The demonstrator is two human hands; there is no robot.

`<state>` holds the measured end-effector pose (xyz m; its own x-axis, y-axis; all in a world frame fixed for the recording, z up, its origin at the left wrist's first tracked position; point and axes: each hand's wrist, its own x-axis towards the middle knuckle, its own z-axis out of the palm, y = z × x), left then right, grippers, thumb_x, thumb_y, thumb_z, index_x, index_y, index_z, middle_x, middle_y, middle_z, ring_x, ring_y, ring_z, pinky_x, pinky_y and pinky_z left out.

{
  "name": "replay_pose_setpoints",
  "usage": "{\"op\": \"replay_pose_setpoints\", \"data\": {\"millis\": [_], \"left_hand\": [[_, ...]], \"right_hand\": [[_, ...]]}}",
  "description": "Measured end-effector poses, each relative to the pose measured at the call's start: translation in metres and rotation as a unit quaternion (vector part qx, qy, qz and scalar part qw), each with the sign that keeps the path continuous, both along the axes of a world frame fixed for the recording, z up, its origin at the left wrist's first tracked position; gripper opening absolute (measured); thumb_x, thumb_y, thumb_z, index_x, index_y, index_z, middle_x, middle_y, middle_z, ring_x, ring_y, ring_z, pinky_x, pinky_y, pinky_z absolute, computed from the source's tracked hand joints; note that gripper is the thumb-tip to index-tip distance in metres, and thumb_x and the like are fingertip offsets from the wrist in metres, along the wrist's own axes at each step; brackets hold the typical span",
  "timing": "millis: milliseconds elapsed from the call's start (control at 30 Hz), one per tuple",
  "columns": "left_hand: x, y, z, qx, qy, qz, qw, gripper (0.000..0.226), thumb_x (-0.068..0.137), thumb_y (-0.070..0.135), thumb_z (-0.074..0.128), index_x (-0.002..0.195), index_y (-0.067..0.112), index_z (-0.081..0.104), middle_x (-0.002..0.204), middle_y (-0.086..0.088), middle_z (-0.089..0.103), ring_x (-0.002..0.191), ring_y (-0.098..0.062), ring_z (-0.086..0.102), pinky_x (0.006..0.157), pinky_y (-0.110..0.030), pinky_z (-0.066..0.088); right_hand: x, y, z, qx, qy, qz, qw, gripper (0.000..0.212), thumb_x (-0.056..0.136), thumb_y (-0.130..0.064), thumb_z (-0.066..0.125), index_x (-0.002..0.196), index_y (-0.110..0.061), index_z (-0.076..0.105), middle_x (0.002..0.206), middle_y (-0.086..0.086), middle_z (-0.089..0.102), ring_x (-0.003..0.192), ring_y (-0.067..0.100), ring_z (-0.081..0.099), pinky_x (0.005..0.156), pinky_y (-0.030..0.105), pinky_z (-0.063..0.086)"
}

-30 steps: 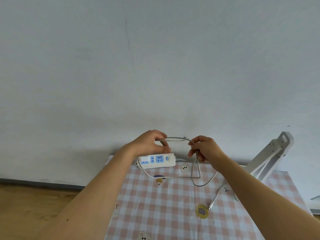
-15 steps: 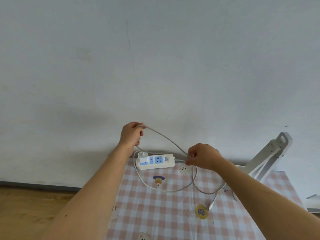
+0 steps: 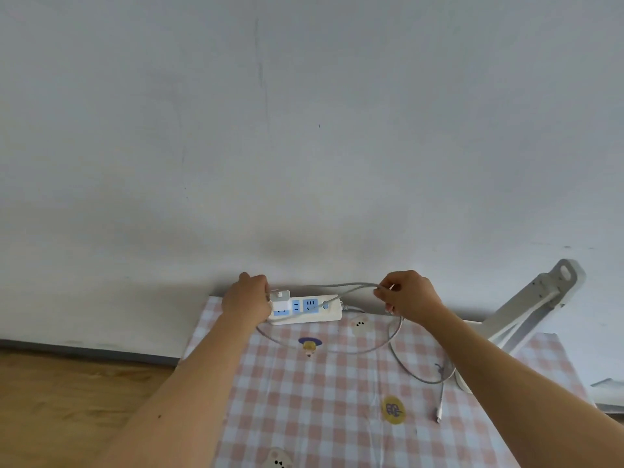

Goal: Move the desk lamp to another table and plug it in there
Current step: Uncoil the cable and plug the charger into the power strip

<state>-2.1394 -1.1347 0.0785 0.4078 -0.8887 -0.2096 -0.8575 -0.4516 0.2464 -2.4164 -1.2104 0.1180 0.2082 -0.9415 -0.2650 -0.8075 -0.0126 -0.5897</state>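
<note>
Right hand (image 3: 410, 297): curled, with the grey cable (image 3: 354, 285) pinched between thumb and fingertips, held raised just beyond the right end of the power strip (image 3: 305, 310). Left hand (image 3: 248, 298): seen from the back, with its fingers curled against the left end of the strip, touching the white adapter (image 3: 281, 296). Whether the adapter or the strip itself is gripped cannot be told, since the fingertips are hidden.

The desk lamp (image 3: 526, 305) is seen at the far right corner of the table as a white jointed arm, tilted up and to the right against the wall (image 3: 304, 130). Its lower part is covered by the right forearm.

From the pinch, two strands of the cable are carried leftward over the strip towards the adapter, which is seated in the leftmost socket. More slack is laid in a wide loop on the tablecloth (image 3: 337, 434) in front of the strip. The cable's white connector end (image 3: 439, 415) lies unattached on the cloth, just beside a round yellow print (image 3: 392, 409).

The strip is set along the far edge of the table, close to the wall. The cloth is checked in pink and white and is scattered with small cartoon figures. A wooden floor (image 3: 67, 400) is visible to the left, bounded by a dark skirting line at the foot of the wall.
</note>
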Motion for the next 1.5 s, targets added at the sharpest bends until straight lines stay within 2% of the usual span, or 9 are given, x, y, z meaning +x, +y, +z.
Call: {"op": "replay_pose_setpoints", "data": {"millis": [67,133,267,400,500,700,1000,1233,1500], "left_hand": [[0.001,0.002,0.0,-0.006,-0.015,0.009,1.0,0.024,0.082,0.01,0.055,0.105,0.015,0.054,0.105,-0.008,0.057,0.097,-0.027,0.057,0.07,-0.03,0.04],[0.005,-0.001,-0.001,-0.022,0.125,0.079,0.989,0.013,0.082,0.003,0.052,0.094,0.008,0.056,0.088,-0.009,0.067,0.079,-0.027,0.062,0.06,-0.027,0.042],[0.015,-0.008,0.003,-0.017,0.558,0.285,0.779,0.022,0.09,0.012,0.06,0.068,0.009,0.055,0.04,0.002,0.057,0.03,-0.008,0.049,0.033,-0.014,0.04],[0.029,-0.017,-0.001,-0.102,0.688,0.385,0.607,0.024,0.092,0.008,0.056,0.069,0.012,0.048,0.035,0.003,0.045,0.025,-0.004,0.038,0.026,-0.01,0.023],[0.034,-0.016,-0.008,-0.134,0.7,0.414,0.566,0.022,0.092,0.005,0.051,0.072,0.013,0.05,0.031,0.003,0.039,0.022,-0.003,0.032,0.024,-0.01,0.019],[0.044,-0.006,-0.041,-0.159,0.639,0.439,0.611,0.026,0.085,0.007,0.06,0.063,0.015,0.049,0.033,0.006,0.043,0.023,-0.003,0.033,0.029,-0.007,0.016],[0.052,-0.001,-0.099,-0.21,0.352,0.268,0.872,0.027,0.088,0.019,0.064,0.063,0.01,0.061,0.047,0.002,0.059,0.045,-0.016,0.048,0.049,-0.027,0.038],[0.055,-0.015,-0.095,-0.32,0.338,0.277,0.841,0.004,0.084,0.016,0.069,0.084,0.015,0.065,0.072,-0.002,0.064,0.064,-0.025,0.059,0.064,-0.036,0.051],[0.049,-0.011,-0.114,-0.244,0.175,0.216,0.929,0.019,0.089,0.024,0.063,0.098,0.009,0.069,0.086,-0.001,0.064,0.081,-0.02,0.059,0.07,-0.029,0.041]], "right_hand": [[-0.002,-0.004,0.001,-0.02,0.019,-0.023,0.999,0.013,0.086,-0.03,0.062,0.074,-0.028,0.067,0.064,-0.005,0.071,0.065,0.014,0.065,0.068,0.032,0.054],[-0.005,-0.008,0.003,-0.028,0.052,-0.032,0.998,0.014,0.085,-0.033,0.063,0.074,-0.027,0.07,0.067,-0.006,0.072,0.064,0.013,0.064,0.065,0.029,0.053],[-0.005,-0.015,0.001,-0.032,0.076,-0.044,0.996,0.021,0.084,-0.038,0.066,0.068,-0.025,0.071,0.061,-0.008,0.069,0.059,0.013,0.064,0.054,0.025,0.048],[0.012,-0.022,-0.008,0.014,-0.05,-0.085,0.995,0.013,0.083,-0.019,0.069,0.07,-0.017,0.07,0.061,-0.001,0.07,0.05,0.012,0.066,0.055,0.028,0.055],[0.021,-0.023,-0.019,0.053,-0.071,-0.095,0.992,0.01,0.08,-0.008,0.07,0.071,-0.013,0.069,0.062,0.006,0.072,0.054,0.02,0.071,0.066,0.034,0.061],[0.026,-0.027,-0.044,0.061,-0.007,-0.073,0.995,0.009,0.076,-0.023,0.075,0.068,-0.022,0.071,0.056,-0.004,0.071,0.051,0.007,0.067,0.063,0.028,0.058],[0.04,-0.019,-0.088,0.097,0.011,-0.054,0.994,0.009,0.073,-0.006,0.068,0.069,-0.013,0.072,0.067,0.006,0.073,0.066,0.021,0.068,0.067,0.03,0.058],[0.054,-0.04,-0.099,0.079,-0.114,-0.118,0.983,0.012,0.084,-0.016,0.066,0.073,-0.016,0.072,0.06,0.005,0.071,0.051,0.017,0.065,0.06,0.032,0.06],[0.072,-0.047,-0.124,0.105,0.018,0.037,0.994,0.032,0.09,-0.02,0.05,0.113,-0.033,0.068,0.087,0.008,0.074,0.082,0.03,0.069,0.081,0.039,0.057]]}}
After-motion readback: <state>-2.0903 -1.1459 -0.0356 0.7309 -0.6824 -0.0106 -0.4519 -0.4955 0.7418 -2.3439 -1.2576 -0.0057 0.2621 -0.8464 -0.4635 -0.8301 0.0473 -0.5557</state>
